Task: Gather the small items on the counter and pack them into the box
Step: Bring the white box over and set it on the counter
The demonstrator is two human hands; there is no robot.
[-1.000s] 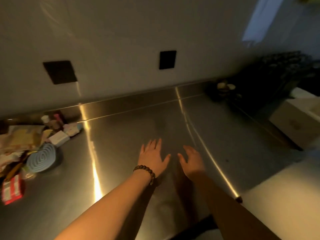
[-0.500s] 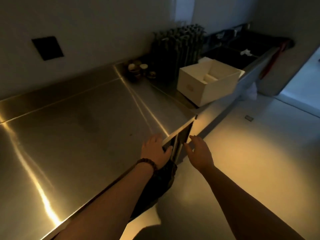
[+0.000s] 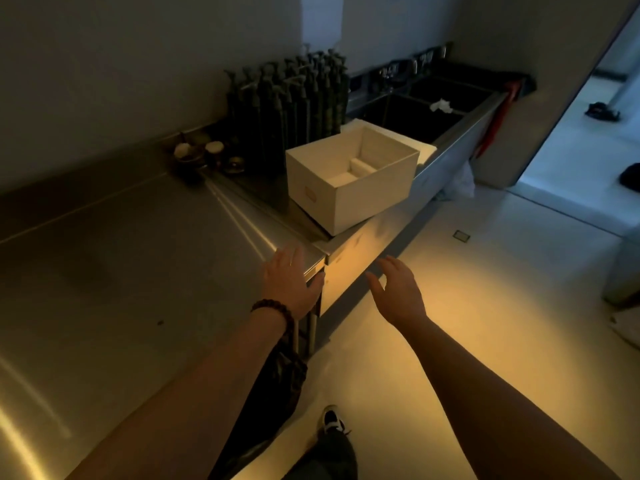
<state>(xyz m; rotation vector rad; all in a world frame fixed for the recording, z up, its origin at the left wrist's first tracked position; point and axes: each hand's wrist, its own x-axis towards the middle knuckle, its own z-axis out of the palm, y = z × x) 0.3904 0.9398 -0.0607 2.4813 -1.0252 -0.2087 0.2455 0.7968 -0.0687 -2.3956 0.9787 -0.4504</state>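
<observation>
Head view: both hands empty, box (image 3: 349, 188) ahead

A cream-white box (image 3: 349, 188) is seen on a brushed silver-grey worktop (image 3: 138, 271) streaked with yellow glare. Dark green bottles (image 3: 287, 98) are ranged behind. A dark brown beaded bracelet (image 3: 273, 311) is worn; a red cloth (image 3: 498, 116) is hung.
</observation>
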